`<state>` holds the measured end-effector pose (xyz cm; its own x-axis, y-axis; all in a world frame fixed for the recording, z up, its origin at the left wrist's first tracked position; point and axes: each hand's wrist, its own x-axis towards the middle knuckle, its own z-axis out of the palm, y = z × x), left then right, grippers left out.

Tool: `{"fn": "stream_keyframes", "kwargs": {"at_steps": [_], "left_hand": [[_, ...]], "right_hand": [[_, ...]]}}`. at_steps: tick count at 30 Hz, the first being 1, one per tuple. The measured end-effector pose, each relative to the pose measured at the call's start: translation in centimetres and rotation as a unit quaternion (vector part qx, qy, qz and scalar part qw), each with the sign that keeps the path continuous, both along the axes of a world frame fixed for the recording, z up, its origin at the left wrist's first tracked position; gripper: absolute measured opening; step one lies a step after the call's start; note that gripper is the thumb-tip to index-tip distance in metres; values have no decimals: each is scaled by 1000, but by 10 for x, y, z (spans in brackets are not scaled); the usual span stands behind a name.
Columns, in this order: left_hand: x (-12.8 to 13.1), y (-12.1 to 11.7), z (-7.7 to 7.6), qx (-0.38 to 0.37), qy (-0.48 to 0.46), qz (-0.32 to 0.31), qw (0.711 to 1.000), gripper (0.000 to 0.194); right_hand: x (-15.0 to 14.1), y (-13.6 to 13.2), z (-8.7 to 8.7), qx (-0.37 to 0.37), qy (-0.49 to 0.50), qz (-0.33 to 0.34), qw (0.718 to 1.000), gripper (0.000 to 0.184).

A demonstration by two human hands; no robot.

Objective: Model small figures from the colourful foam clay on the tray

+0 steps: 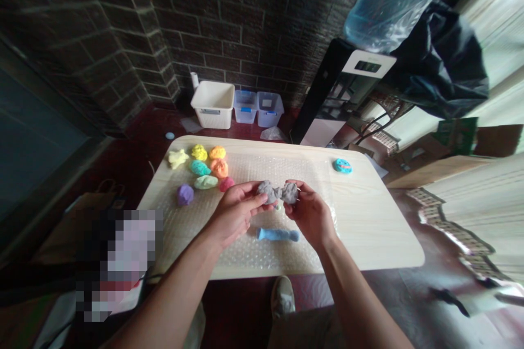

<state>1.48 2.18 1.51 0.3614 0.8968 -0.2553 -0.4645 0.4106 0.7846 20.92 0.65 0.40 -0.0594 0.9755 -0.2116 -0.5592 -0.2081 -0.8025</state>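
Note:
Between my two hands a lump of grey modelling clay (268, 191) is stretched, with a thin neck in its middle. My left hand (235, 210) is closed on its left end, thumb on top. The right end is pinched in the fingers of my right hand (313, 212). Below them a light blue clay roll (278, 235) lies on bubble wrap (245, 253). A small pale green bit shows just under the grey clay. Partly behind my left hand sits a pink-red lump (226, 183).
Several coloured clay lumps, among them a purple one (185, 195) and an orange one (219, 168), lie at the table's (380, 229) left. A blue clay piece with a reddish stripe (343, 166) is at the right. Bins (213, 114) and a water dispenser (339, 82) stand beyond.

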Motion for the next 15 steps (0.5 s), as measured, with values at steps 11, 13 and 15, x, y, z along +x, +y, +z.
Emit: {"fn": "stream_keyframes", "kwargs": {"at_steps": [11, 13, 15], "left_hand": [[-1, 2, 4, -51, 44, 29, 997, 33], [-2, 1, 4, -53, 47, 30, 997, 33], [-2, 1, 4, -52, 47, 35, 997, 32]], "right_hand": [[-1, 3, -3, 27, 2, -1, 1000, 25], [-1, 2, -2, 35, -19, -5, 999, 27], [0, 1, -2, 42, -38, -7, 998, 28]]}}
